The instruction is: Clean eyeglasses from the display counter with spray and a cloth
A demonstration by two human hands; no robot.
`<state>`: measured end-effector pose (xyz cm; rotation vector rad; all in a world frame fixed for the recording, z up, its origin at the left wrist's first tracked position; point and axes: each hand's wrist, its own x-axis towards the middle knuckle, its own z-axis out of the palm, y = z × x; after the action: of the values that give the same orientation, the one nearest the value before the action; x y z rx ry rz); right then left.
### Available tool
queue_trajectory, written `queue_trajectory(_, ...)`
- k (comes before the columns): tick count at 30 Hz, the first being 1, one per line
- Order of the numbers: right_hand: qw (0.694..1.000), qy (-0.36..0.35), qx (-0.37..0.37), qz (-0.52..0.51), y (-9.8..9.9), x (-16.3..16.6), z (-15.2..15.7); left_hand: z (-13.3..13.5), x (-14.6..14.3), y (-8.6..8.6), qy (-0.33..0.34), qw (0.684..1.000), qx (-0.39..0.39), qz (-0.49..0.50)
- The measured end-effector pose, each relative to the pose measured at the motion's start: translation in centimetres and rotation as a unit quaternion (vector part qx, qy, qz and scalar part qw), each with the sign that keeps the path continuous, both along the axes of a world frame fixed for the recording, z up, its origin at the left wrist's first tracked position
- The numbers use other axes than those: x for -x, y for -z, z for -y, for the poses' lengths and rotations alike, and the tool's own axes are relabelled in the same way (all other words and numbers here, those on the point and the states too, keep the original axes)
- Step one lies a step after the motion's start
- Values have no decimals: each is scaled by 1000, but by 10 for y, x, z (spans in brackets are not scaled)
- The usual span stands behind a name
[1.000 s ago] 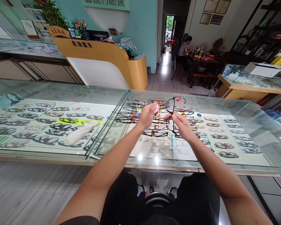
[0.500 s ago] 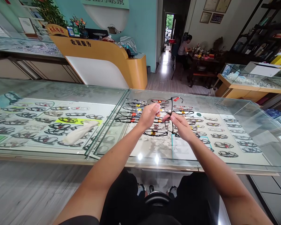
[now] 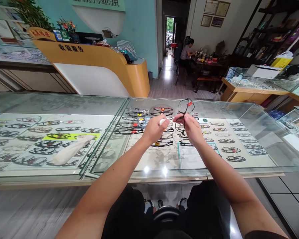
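My right hand [image 3: 192, 127] pinches a pair of black-framed eyeglasses [image 3: 183, 106] near the bridge. The glasses are raised above the glass counter and turned on end, one lens above the other, with a red mark on the upper part. My left hand [image 3: 154, 129] is closed a little to the left, apart from the glasses. A small white thing [image 3: 161, 122] pokes out between its thumb and fingers; most of it is hidden in the fist. Under both hands, several eyeglass frames [image 3: 163, 143] lie in rows inside the display case.
The glass display counter [image 3: 144, 172] runs across in front of me. On its left part lies a pale cloth-like item [image 3: 71, 151]. Beyond stand a yellow cash desk [image 3: 139, 78] and, at a far table, a seated person [image 3: 186, 54]. Another showcase [image 3: 254, 89] stands at right.
My view has swung slightly to the right. The upper end of the glasses has turned, showing its lens more openly. The white thing in my left hand now shows.
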<state>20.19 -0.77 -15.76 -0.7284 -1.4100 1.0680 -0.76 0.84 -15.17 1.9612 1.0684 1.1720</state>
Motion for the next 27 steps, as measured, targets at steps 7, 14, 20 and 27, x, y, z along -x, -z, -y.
queue_trajectory(7, 1000, -11, 7, 5, 0, 3, 3, 4, -8, 0, 23, 999, 10, -25)
queue_trajectory(14, 1000, -7, 10, 19, -2, 1, 3, -11, 10, 0, -30, 996, -12, 84)
queue_trajectory(20, 999, 10, 16, 30, -3, -1, 3, -48, 61, -10, -223, 963, -57, 138)
queue_trajectory(27, 1000, 8, 25, 16, 0, -4, 1, -93, 134, 8, -476, 872, 48, 100)
